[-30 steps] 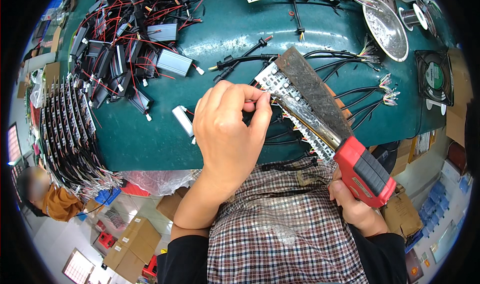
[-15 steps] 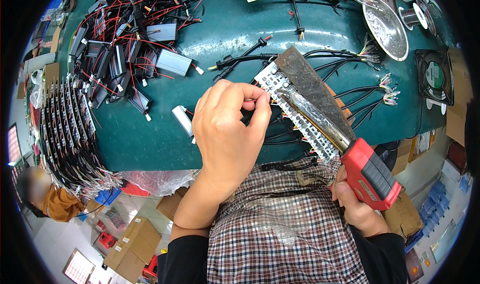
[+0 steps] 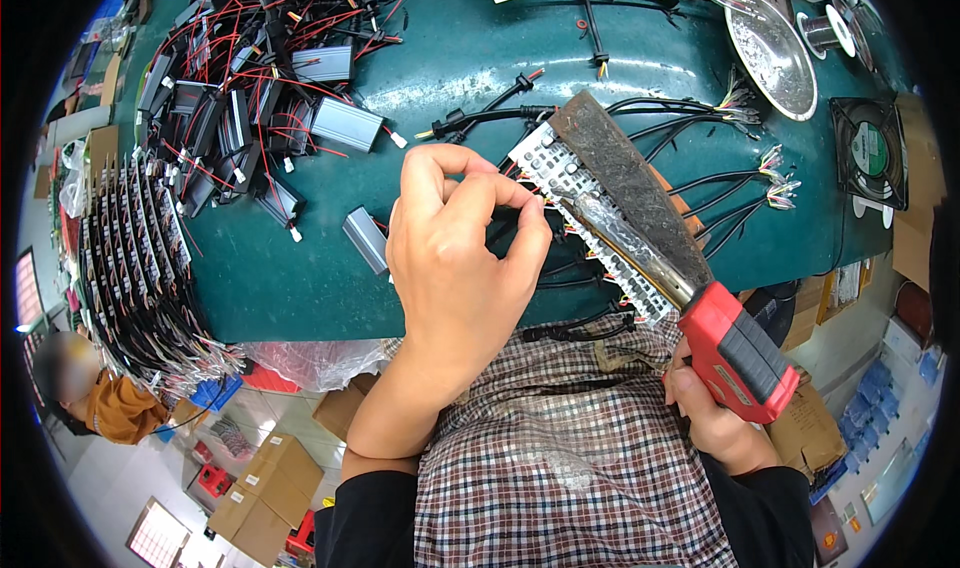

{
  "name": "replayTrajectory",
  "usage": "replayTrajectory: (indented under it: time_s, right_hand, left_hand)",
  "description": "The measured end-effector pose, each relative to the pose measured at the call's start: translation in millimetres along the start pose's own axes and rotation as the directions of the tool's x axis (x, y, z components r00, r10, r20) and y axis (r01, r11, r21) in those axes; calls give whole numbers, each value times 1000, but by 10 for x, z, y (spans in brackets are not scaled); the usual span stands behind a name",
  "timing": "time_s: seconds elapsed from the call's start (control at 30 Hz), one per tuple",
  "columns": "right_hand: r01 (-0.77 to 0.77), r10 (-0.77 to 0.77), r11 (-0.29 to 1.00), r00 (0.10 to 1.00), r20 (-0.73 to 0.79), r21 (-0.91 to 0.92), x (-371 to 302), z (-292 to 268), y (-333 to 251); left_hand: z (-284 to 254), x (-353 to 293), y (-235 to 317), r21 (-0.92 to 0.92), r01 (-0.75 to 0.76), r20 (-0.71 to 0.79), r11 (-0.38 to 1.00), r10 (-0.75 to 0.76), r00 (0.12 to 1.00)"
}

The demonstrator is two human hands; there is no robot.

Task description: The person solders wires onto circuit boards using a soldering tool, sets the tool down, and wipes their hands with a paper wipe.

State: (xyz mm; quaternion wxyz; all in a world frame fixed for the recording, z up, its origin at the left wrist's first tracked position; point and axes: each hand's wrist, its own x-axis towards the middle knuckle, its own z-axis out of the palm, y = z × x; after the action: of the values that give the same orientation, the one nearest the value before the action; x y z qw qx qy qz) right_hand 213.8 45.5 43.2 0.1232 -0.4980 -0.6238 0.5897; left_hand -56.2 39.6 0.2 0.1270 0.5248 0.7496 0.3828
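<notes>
While a dark bar (image 3: 632,178) overlaps circuit boards (image 3: 556,166), cables (image 3: 722,179) alongside, dish (image 3: 770,60) beyond

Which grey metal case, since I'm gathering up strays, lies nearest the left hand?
The lone case just left of the left hand, set apart from the heap of cases farther away.

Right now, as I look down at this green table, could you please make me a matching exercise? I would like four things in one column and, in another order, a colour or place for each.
Things
1. soldering gun
2. circuit board panel
3. fan
4. metal bowl

Colour or place
A. black frame with a green centre
B. silver, with a wide round rim
C. held in the right hand
D. white, dotted with small dark parts

Right pairs: 1-C, 2-D, 3-A, 4-B
</notes>
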Motion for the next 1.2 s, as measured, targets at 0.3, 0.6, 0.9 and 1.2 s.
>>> replayTrajectory:
  time_s: [0.3,0.6,0.9,1.2]
  right_hand:
    - [-28,27,999,1000,13,37,-8,12,48]
    - [20,-17,998,999,42,-62,-41,-80,33]
    - [-24,24,1000,1000,18,-15,-31,-37,31]
    - [-66,66,998,998,17,2,-59,-33,56]
  left_hand:
    - [5,16,22,45,-7,-6,999,7,1000]
    - [19,20,35,58,-10,-17,998,11,1000]
    - [19,25,44,64,-14,-15,998,15,1000]
    - [44,20,50,47,-9,-29,999,10,1000]
